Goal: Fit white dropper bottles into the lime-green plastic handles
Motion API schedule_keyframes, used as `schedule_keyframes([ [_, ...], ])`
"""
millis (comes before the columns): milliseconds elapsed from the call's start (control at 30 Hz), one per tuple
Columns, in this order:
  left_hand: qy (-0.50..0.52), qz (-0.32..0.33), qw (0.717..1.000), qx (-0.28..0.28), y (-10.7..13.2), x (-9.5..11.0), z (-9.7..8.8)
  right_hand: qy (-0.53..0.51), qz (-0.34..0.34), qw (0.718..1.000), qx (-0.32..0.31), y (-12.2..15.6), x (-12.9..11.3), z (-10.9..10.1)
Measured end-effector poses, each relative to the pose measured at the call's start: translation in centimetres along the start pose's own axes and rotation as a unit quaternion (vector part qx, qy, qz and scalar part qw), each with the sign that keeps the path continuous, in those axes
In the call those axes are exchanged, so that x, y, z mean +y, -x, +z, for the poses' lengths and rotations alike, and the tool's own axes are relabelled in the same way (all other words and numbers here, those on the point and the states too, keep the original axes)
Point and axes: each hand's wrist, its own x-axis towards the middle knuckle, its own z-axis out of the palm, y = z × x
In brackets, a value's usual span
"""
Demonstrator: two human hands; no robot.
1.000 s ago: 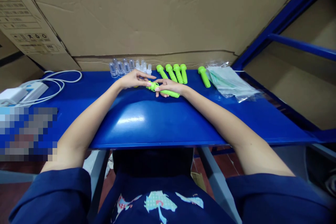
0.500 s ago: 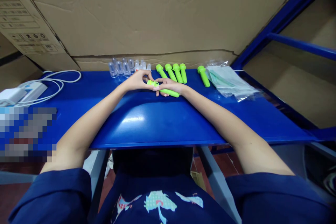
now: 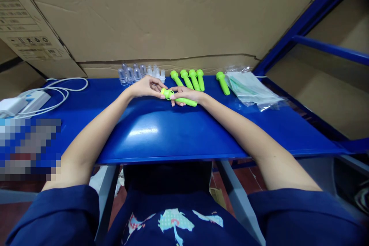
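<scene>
A lime-green toy flashlight (image 3: 186,101) lies slanted between my hands above the blue table, its wide head toward the left. My right hand (image 3: 184,93) is closed around its handle, with the thumb just behind the head. At the yellowish front end, the thumb and fingers of my left hand (image 3: 148,86) pinch the rim from the left. Behind my left hand stand several clear plastic bottle-shaped pieces (image 3: 129,74) and a few smaller whitish translucent ones (image 3: 162,75). Several similar green flashlights (image 3: 187,80) lie in a row beyond my right hand.
Farther right, another green flashlight (image 3: 223,83) lies beside a clear plastic bag (image 3: 250,88) with pale contents. A white cable (image 3: 67,89) and a white power strip (image 3: 34,100) are at the left. Cardboard (image 3: 173,19) walls the back; a blue frame (image 3: 300,19) rises at right.
My left hand has shifted slightly left along the flashlight's head, and its fingers have loosened and straightened, so more of the head shows. My right hand keeps the same hold.
</scene>
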Motion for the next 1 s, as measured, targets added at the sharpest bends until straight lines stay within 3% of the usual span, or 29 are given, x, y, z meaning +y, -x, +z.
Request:
schedule_keyframes([
  [267, -0.007, 0.004, 1.000, 0.008, 0.0, 0.2, 0.0, 0.010, 0.002, 1.000, -0.012, 0.1, -0.1, 0.0],
  [500, -0.017, 0.062, 0.998, 0.005, -0.4, 0.5, 1.4, 0.019, -0.025, 0.999, -0.013, 0.1, 0.3, -0.3],
  [700, 0.055, 0.039, 0.997, 0.038, -0.6, -0.1, 1.4, -0.002, -0.029, 0.999, -0.016, -0.5, 0.9, -0.9],
  [1000, 0.052, 0.001, 0.999, -0.009, -0.3, 0.6, 0.7, -0.005, -0.037, 0.999, -0.038, -0.4, 0.8, -1.0],
])
